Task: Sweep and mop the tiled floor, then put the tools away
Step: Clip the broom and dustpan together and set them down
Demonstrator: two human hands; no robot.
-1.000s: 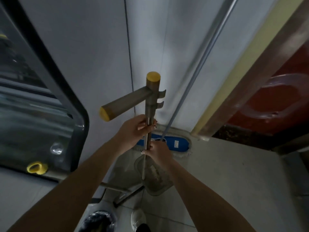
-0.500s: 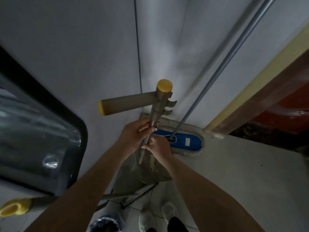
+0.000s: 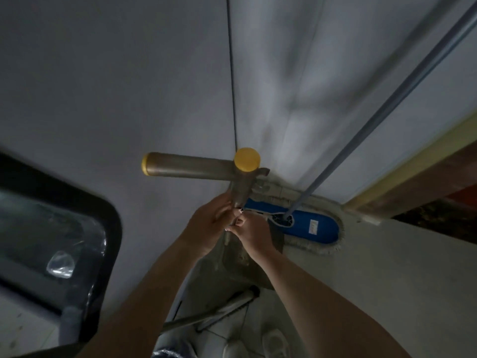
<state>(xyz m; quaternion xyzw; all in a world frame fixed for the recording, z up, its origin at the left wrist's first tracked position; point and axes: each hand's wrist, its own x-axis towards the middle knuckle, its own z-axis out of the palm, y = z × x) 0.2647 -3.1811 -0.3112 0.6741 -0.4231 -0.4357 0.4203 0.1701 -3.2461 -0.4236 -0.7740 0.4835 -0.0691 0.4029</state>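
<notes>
One dustpan handle (image 3: 241,189), judged light and stiff, is clamped mid-shaft by left hand (image 3: 209,224) and right hand (image 3: 254,235).

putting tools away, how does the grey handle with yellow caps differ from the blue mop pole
Both the left hand and right hand grip the grey handle; the mop pole leans untouched on the wall.
The grey handle is thick, with a side bar and yellow caps; the mop pole is thin and plain.
The grey handle stands near upright; the mop pole slants up to the right.
Both stand by the same wall.
</notes>
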